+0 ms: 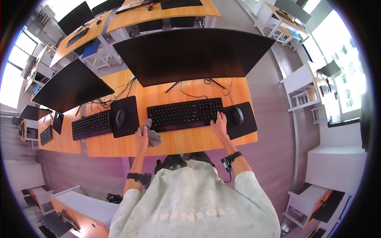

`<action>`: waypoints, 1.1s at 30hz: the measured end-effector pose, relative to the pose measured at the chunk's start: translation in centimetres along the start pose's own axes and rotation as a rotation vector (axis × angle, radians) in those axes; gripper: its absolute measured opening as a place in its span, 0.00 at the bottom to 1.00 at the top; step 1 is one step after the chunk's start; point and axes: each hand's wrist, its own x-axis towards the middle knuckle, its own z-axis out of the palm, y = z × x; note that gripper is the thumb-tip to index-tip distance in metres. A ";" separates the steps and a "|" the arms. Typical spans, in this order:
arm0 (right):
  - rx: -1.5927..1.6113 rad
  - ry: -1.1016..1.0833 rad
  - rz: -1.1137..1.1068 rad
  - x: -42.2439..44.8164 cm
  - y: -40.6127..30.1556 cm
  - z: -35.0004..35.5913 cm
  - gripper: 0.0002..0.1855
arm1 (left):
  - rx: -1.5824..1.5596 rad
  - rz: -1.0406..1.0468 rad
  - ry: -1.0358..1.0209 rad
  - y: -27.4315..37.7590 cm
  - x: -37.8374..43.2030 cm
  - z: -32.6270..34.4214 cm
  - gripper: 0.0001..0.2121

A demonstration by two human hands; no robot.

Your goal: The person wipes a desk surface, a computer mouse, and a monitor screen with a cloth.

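My left hand [142, 138] holds a crumpled grey cloth [154, 138] at the left end of a black computer keyboard [184, 114]. The cloth hangs partly over the wooden desk [175, 141] just below the keys. At the keyboard's right end, my right hand [219, 123] rests its fingers on the lower corner; whether they grip it I cannot tell. Beside that hand a black mouse [238, 115] lies on a black mouse pad [250, 125]. A wide dark monitor [193, 56] stands behind the keyboard on splayed legs.
To the left are a second mouse [120, 118] on its pad [129, 104], another keyboard [91, 125] and a dark monitor [73, 86]. Loose cables [104, 101] run behind them. The desk's front edge is close to my body. More desks stand around.
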 end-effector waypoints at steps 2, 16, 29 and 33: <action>0.096 -0.208 0.003 -0.1 -3.3 -3.0 0.32 | -0.126 -0.010 0.033 4.5 -0.5 -2.9 0.19; 0.996 -0.819 -0.288 1.6 -28.6 -14.8 0.18 | -0.124 0.752 -0.100 23.2 0.8 -16.5 0.21; 0.767 -0.402 -0.668 11.4 -38.1 -22.2 0.06 | -0.047 0.512 -0.274 28.8 9.8 -25.8 0.24; 0.818 0.070 -0.886 16.6 -44.1 -27.9 0.07 | -0.065 0.796 0.175 36.6 14.0 -28.3 0.22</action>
